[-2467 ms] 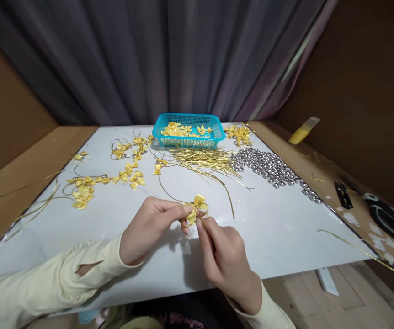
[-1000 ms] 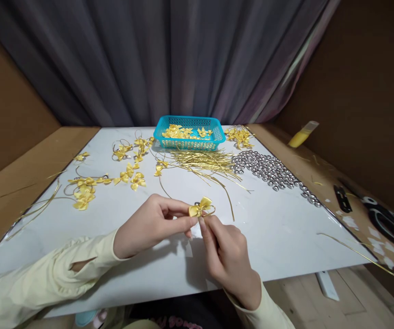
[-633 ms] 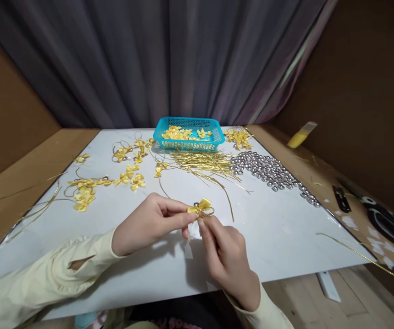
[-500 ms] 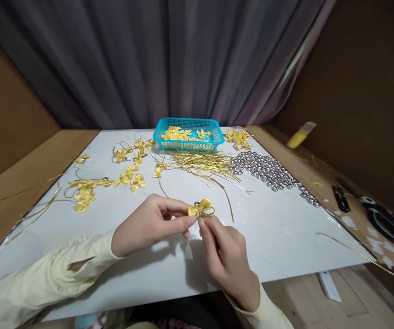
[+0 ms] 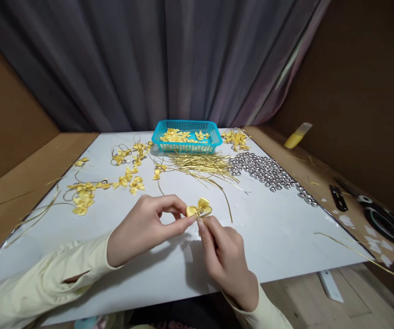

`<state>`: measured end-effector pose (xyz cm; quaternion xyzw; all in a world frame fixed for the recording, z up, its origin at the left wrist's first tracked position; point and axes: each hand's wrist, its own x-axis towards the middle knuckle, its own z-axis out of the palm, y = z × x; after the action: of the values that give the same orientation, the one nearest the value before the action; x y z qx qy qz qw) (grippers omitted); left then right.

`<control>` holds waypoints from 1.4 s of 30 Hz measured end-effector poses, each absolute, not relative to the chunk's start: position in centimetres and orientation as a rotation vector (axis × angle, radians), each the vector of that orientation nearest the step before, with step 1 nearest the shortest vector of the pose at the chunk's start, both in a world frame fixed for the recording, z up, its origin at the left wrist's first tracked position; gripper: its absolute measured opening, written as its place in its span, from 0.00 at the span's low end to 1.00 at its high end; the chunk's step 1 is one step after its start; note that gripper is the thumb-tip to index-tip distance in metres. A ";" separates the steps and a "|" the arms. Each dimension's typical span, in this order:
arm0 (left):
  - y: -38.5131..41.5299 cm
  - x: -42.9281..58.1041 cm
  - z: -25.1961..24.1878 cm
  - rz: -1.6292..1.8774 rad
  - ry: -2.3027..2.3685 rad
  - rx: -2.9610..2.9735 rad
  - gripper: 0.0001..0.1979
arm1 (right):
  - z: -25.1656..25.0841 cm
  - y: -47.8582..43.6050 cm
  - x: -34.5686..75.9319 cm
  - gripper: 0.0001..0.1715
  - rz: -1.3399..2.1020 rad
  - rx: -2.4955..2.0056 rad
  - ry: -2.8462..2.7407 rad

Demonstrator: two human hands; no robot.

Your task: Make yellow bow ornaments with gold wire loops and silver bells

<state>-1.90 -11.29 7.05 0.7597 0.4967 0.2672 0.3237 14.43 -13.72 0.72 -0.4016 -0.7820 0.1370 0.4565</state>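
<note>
Above the near middle of the white tabletop [image 5: 268, 249], my two hands meet at a small yellow ribbon bow [image 5: 202, 204]. My left hand [image 5: 152, 224] pinches the bow's left side between thumb and fingers. From below right, my right hand [image 5: 226, 256] closes thumb and forefinger on the gold cord [image 5: 206, 212] looped at the bow. My fingertips hide the cord's ends. Beyond the hands lies a pile of cut gold cords [image 5: 200, 164]. To its right spread many silver beads [image 5: 262, 170].
A blue plastic basket [image 5: 187, 147] with yellow bows stands at the back. Corded bows [image 5: 83, 198] lie on the left, more bows [image 5: 236, 138] at the back right. Black scissors [image 5: 387, 224], a black cutter [image 5: 338, 198] and a yellow tube [image 5: 298, 135] are along the right side.
My left hand has shifted slightly, its fingers now spread less behind the bow. The silver bead seen behind the bow earlier is out of sight. The right hand's pinch stays much the same.
</note>
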 end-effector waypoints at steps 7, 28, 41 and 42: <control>-11.9 -2.0 6.7 0.886 1.363 2.204 0.11 | 0.8 -13.8 14.4 0.09 0.345 -0.981 -1.911; -11.0 -2.1 7.6 0.638 1.203 1.852 0.11 | 0.7 -13.7 14.4 0.09 0.408 -0.967 -1.902; -10.5 -1.7 7.6 0.574 1.080 1.693 0.13 | 0.7 -13.8 14.6 0.11 0.359 -0.980 -1.911; -10.4 -1.6 7.6 0.558 1.073 1.679 0.14 | 0.7 -13.8 14.6 0.11 0.355 -0.976 -1.914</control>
<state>-1.64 -10.39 7.58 0.6977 0.4457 0.2320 0.5107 14.61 -13.83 0.72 -0.3970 -0.7788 0.1445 0.4636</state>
